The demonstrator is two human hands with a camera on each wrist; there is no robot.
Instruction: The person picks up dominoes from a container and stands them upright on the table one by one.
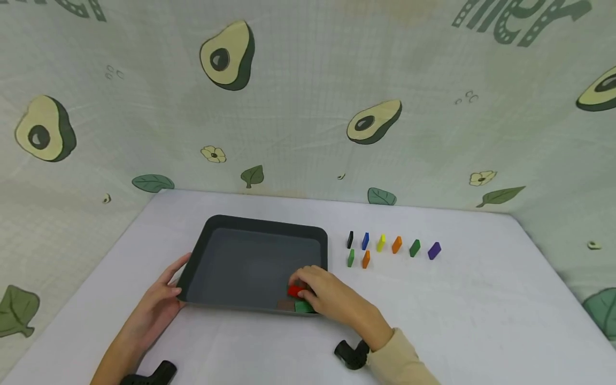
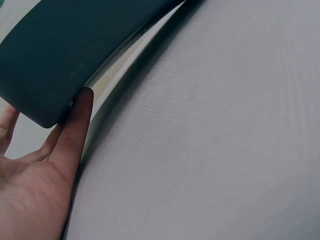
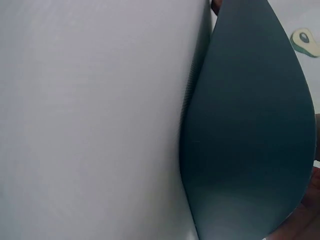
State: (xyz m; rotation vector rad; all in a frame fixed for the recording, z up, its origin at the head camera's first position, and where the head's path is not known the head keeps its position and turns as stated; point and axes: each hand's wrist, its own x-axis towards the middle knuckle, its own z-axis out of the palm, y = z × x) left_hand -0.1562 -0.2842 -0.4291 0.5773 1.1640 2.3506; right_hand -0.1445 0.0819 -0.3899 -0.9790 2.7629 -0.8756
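Red block point(image 1: 295, 291), one: at the near right corner of the dark tray point(image 1: 245, 262), pinched between thumb and fingers of the right hand point(image 1: 332, 295); whether it touches the tray floor we cannot tell. Brown block point(image 1: 285, 305) and green block point(image 1: 303, 307): inside, along the near wall. Left hand point(image 1: 156, 307): grasping the tray's near left corner. Small coloured blocks point(image 1: 397, 245), eight: we count two rows right of the tray, on the white table point(image 1: 462, 310).

Between tray point(image 1: 264, 225) and standing blocks point(image 1: 397, 245) runs a narrow lane.

Makeshift booth: avocado-print cloth point(image 1: 298, 96), white tabletop point(image 1: 462, 310)
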